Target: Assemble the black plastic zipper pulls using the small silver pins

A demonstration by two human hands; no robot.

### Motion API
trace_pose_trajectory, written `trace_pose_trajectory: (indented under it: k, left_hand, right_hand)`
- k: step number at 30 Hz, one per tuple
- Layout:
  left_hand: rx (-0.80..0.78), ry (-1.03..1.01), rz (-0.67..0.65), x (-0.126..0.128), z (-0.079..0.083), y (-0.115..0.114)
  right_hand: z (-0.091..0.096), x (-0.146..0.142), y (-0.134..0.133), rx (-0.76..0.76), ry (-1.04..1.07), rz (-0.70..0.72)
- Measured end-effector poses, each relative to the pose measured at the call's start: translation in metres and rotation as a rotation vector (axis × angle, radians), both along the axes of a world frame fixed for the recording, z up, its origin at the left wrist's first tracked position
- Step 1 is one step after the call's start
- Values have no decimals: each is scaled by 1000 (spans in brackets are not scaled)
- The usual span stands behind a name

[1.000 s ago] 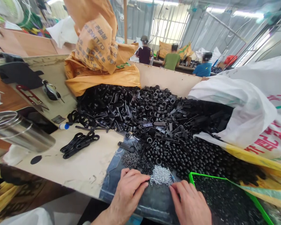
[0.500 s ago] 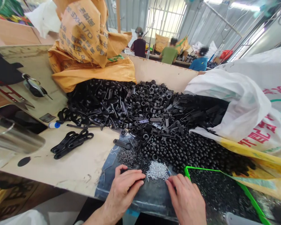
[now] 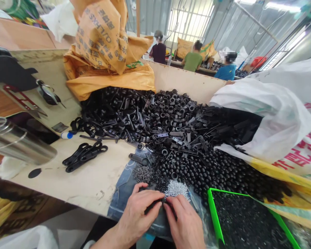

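My left hand is closed in a pinch on a small black plastic part, most of it hidden by the fingers. My right hand pinches too, its fingertips meeting those of the left; whatever they hold is too small to make out. Just beyond the fingers lies a heap of small silver pins. Behind my left hand is a pile of tiny dark grey pieces. Both hands are over a dark blue cloth at the table's front edge.
Black balls, black rings and lever-like parts form a large mound. A green-rimmed tray stands right, a steel cup left. Several black handles lie on the table. Orange and white sacks flank the mound. People sit behind.
My right hand has moved left from the edge of the silver pins to meet my left hand's fingertips. The left keeps its pinch. The view has shifted slightly.
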State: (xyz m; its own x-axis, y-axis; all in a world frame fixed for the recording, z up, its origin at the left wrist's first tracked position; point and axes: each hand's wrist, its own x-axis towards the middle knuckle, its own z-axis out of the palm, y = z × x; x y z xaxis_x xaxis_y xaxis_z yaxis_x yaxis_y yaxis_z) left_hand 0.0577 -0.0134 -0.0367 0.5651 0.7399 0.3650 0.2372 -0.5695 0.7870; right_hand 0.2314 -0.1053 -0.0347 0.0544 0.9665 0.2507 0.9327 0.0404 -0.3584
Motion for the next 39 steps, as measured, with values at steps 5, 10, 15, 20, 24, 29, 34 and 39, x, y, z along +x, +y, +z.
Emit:
trace_pose_trajectory:
  k: [5, 10, 15, 20, 24, 29, 34, 39]
  left_hand:
    - [-14, -27, -15, 0, 4, 2]
    - [-31, -29, -29, 1, 7, 2]
    - [-7, -58, -15, 0, 6, 2]
    - [-49, 13, -29, 1, 12, 3]
    - [-32, 89, -80, 0, 17, 7]
    - [-20, 143, -103, -2, 15, 10]
    - [-26, 143, -82, -2, 14, 9]
    - [-32, 128, -95, -3, 15, 10]
  right_hand:
    - [7, -1, 10, 19, 57, -17]
    - [13, 0, 17, 47, -17, 24]
    - [11, 4, 14, 17, -38, 70]
    - [10, 8, 10, 32, 98, 68]
    - [10, 8, 4, 49, 385, -3]
    - [11, -1, 8, 174, 512, 43]
    - [1, -6, 17, 338, 422, 109]
    - [-4, -5, 15, 411, 226, 196]
